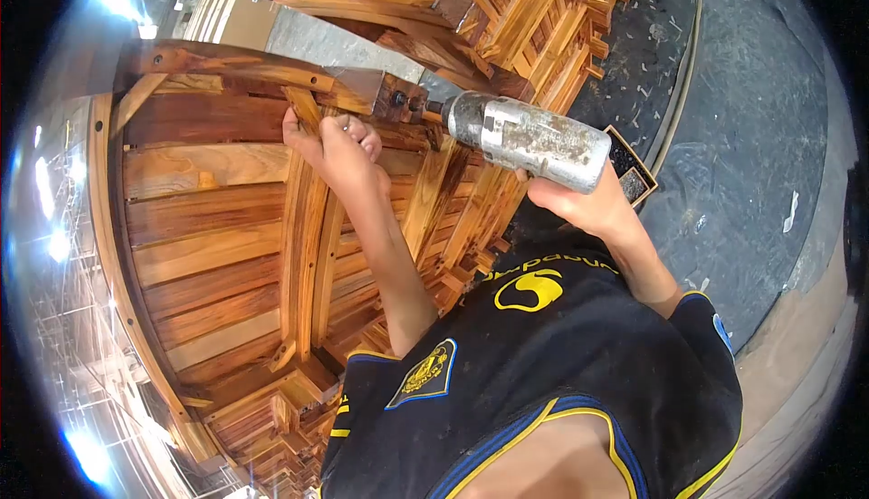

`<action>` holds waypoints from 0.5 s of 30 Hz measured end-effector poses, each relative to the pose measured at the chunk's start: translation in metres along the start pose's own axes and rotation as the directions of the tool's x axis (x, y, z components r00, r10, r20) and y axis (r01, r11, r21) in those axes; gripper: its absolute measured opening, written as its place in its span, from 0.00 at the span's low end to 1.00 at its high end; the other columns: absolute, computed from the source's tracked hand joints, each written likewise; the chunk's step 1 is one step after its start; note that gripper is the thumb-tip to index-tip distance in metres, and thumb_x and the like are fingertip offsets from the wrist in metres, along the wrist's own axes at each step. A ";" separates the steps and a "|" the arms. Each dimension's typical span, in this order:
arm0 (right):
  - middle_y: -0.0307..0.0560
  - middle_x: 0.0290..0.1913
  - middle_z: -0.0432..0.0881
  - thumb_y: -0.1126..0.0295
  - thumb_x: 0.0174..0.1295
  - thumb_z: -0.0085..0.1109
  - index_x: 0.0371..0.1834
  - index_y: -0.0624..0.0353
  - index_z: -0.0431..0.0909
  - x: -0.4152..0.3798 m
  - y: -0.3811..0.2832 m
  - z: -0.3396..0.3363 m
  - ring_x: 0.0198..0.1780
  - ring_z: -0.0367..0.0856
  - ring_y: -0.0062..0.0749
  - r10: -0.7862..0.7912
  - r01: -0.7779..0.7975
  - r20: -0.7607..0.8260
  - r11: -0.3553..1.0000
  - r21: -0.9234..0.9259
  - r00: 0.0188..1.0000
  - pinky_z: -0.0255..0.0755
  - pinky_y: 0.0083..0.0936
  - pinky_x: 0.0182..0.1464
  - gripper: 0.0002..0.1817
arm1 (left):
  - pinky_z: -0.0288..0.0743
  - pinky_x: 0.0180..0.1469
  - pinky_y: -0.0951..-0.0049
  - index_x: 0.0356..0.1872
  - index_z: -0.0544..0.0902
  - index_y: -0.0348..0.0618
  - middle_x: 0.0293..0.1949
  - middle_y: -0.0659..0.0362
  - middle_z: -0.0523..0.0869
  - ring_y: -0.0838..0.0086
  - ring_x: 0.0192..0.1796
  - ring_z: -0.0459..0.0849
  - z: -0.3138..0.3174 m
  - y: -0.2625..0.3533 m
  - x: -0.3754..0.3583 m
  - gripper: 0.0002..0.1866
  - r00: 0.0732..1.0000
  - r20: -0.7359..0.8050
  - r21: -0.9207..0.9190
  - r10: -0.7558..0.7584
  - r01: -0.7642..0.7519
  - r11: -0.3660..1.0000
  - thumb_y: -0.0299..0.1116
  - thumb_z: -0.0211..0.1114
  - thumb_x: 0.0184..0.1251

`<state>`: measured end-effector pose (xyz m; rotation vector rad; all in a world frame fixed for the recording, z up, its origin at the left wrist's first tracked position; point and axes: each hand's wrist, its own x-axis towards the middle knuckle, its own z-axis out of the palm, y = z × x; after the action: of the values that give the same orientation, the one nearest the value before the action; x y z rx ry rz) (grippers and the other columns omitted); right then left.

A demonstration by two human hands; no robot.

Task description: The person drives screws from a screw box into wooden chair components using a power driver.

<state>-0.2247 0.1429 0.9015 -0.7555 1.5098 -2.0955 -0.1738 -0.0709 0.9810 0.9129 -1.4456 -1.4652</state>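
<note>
A worn silver power driver [543, 142] lies nearly level, its body hiding most of the fingers of my right hand [584, 205], which grips it from below. The driver's dark bit meets the end block [385, 96] of a curved wooden rail [240, 63], beside a dark round hole. My left hand [339, 148] is closed around the lower end of a short slanted wooden brace [304, 108] under that rail. A small shiny spot shows at its curled fingers; I cannot make out what it is.
Slatted wooden panels [208, 246] with upright posts stand below and left of my hands. More wooden frames [534, 10] are stacked at the top. An open box of small dark pieces [631, 169] sits on the dark floor sheet [751, 119], right of the driver.
</note>
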 end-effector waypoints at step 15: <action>0.37 0.30 0.80 0.81 0.40 0.58 0.34 0.63 0.78 0.007 -0.012 -0.004 0.33 0.76 0.22 -0.008 0.011 0.031 0.996 -0.085 0.999 0.71 0.20 0.40 0.14 | 0.50 0.14 0.83 0.65 0.52 0.56 0.19 0.65 0.62 0.83 0.16 0.59 0.000 -0.007 -0.001 0.30 0.997 0.071 -0.168 0.041 -0.029 0.985 0.22 0.44 0.60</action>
<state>-0.2335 0.1449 0.9133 -0.8232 1.5909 -2.0281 -0.1742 -0.0701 0.9744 0.7334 -1.3623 -1.5819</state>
